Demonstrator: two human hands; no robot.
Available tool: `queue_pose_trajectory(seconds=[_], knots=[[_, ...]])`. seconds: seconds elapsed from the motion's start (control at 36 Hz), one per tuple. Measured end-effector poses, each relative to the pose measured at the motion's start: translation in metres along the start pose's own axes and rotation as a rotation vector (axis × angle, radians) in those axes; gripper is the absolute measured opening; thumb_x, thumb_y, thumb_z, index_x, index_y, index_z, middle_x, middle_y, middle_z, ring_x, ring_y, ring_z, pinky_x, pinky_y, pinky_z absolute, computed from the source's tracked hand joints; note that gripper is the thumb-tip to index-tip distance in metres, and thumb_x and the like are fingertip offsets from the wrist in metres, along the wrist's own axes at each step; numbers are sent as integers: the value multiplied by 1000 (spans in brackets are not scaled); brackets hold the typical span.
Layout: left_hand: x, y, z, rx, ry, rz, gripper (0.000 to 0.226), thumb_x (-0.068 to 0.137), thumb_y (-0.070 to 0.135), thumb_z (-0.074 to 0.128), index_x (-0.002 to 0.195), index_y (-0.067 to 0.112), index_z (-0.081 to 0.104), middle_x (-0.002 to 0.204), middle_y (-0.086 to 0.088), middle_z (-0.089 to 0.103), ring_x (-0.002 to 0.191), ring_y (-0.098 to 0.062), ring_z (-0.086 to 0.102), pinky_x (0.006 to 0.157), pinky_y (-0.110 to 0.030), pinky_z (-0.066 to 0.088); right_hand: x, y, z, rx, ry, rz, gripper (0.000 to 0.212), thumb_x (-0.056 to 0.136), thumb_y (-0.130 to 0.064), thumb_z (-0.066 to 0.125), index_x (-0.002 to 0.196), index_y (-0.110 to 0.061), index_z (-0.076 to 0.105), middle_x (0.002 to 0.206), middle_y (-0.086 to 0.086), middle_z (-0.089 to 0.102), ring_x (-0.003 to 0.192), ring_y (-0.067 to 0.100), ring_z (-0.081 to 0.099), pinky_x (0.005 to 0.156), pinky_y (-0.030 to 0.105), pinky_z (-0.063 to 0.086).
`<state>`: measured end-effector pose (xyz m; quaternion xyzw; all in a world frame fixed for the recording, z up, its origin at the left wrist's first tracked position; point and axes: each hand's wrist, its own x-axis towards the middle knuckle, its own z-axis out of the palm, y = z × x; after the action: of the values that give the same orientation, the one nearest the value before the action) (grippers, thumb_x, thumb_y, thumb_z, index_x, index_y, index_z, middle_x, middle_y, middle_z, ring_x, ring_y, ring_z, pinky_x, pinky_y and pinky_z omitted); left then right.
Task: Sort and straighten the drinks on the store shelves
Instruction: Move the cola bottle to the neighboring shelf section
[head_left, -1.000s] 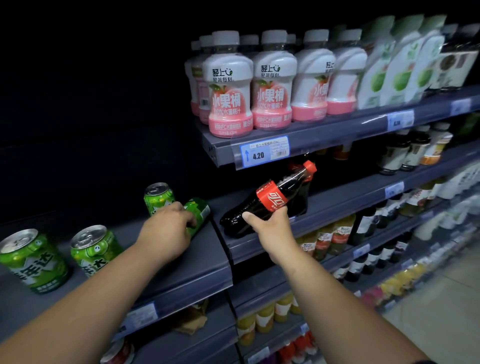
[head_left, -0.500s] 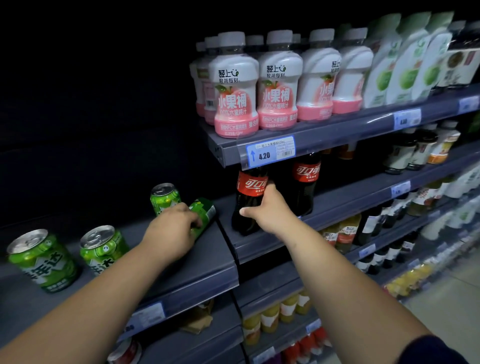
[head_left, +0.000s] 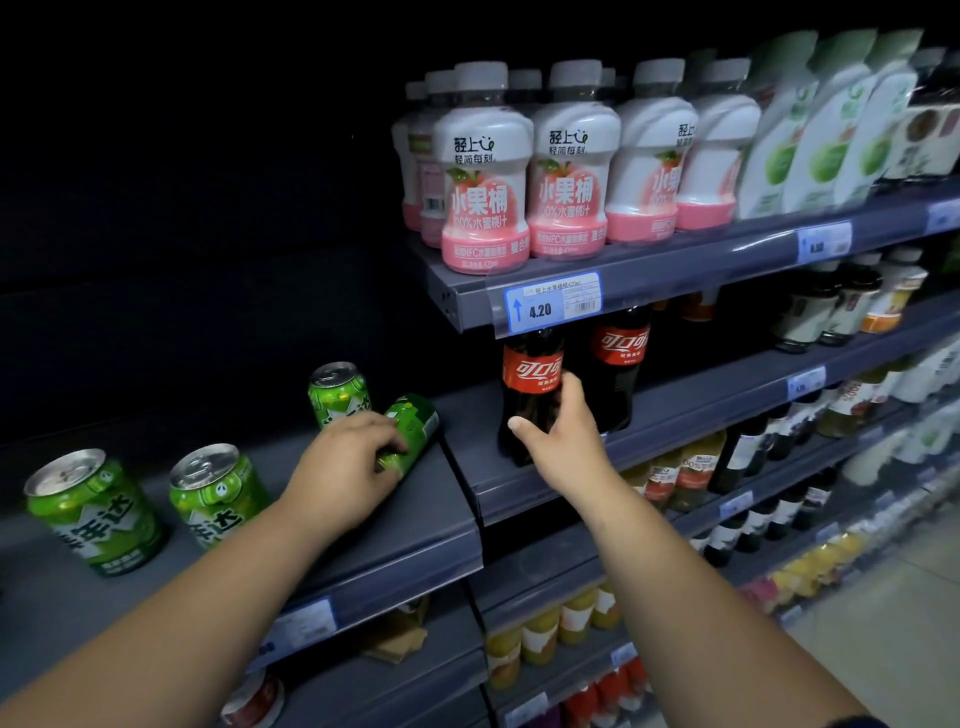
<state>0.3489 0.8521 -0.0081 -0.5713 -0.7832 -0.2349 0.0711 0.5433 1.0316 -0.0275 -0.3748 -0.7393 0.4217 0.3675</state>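
On shelf (head_left: 701, 415), cola bottle (head_left: 530, 387) now stands seemingly upright.

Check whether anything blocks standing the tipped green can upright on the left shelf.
Nothing visible does. The left hand grips the tipped can; the upright can stands close behind it, so raise it toward the shelf front. The right hand holds the cola bottle apart from it.

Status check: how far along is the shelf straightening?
Done: the cola bottle stands upright beside a second cola bottle, right hand gripping it. In hand: the left hand holds a green can lying on its side. Left: stand it up and line it with the three upright green cans.
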Motion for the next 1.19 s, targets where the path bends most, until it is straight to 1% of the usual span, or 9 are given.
queue_pose_trajectory(seconds=[0.19, 0.5, 0.61, 0.69, 0.78, 0.89, 1.0, 1.08, 1.19], knots=[[-14, -2, 6, -115, 66, 10, 34, 66, 23, 92, 96, 21, 77, 120, -3, 70, 110, -24, 63, 97, -31, 40, -16, 9, 4, 45, 92, -45, 78, 93, -25, 69, 155, -25, 22, 149, 2, 48, 134, 19, 47, 112, 40, 40], [-25, -1, 8, -110, 82, -34, 33, 72, 29, 88, 102, 24, 74, 124, 1, 67, 114, -22, 57, 99, -34, 39, -17, 12, 5, -25, 50, -79, 80, 97, -30, 65, 159, -27, 15, 160, 0, 35, 145, 19, 35, 114, 32, 31], [-27, 1, 6, -102, 102, -44, 34, 73, 28, 87, 104, 22, 73, 125, 0, 66, 115, -22, 57, 99, -32, 36, -16, 15, 3, -12, 65, -76, 81, 91, -34, 72, 155, -31, 23, 155, -2, 40, 140, 18, 43, 114, 42, 40], [-31, 3, 5, -120, 87, -55, 36, 74, 28, 87, 107, 21, 73, 127, -1, 64, 119, -24, 56, 103, -34, 39, -30, 15, 4, -52, 237, -84, 72, 88, -32, 75, 148, -21, 36, 143, 3, 42, 129, 22, 46, 104, 39, 45], [-37, 3, -3, -183, 125, -47, 37, 74, 22, 87, 107, 22, 72, 120, 5, 58, 114, -17, 56, 98, -24, 40, -51, 11, 10, -47, 323, -189, 56, 87, -26, 76, 134, -14, 48, 125, 0, 44, 116, 21, 47, 97, 39, 45], [-55, 2, -26, -183, 218, -3, 38, 76, 17, 84, 110, 24, 70, 121, 8, 52, 114, -11, 54, 98, -22, 40, -75, 0, 30, -44, 161, -352, 45, 85, -31, 69, 126, -15, 54, 116, -8, 43, 109, 11, 47, 94, 28, 42], [-82, -6, -56, -177, 345, 43, 22, 83, 25, 71, 105, 21, 71, 121, 4, 56, 113, -11, 57, 99, -17, 39, -91, -27, 60, -28, -43, -498, 41, 86, -41, 61, 123, -27, 51, 116, -17, 42, 110, 15, 53, 94, 34, 46], [-107, -19, -77, -147, 463, 9, 22, 84, 27, 64, 101, 16, 72, 118, 0, 60, 111, -17, 60, 96, -28, 46, -101, -51, 84, 2, -193, -519, 39, 85, -43, 61, 122, -36, 48, 117, -23, 42, 111, 10, 52, 94, 31, 46], [-138, -47, -101, -92, 578, -110, 22, 82, 26, 63, 99, 15, 72, 113, 1, 62, 109, -13, 58, 99, -19, 41, -114, -80, 115, 12, -324, -550, 39, 87, -39, 64, 120, -44, 45, 124, -35, 38, 113, -5, 45, 96, 20, 41]])
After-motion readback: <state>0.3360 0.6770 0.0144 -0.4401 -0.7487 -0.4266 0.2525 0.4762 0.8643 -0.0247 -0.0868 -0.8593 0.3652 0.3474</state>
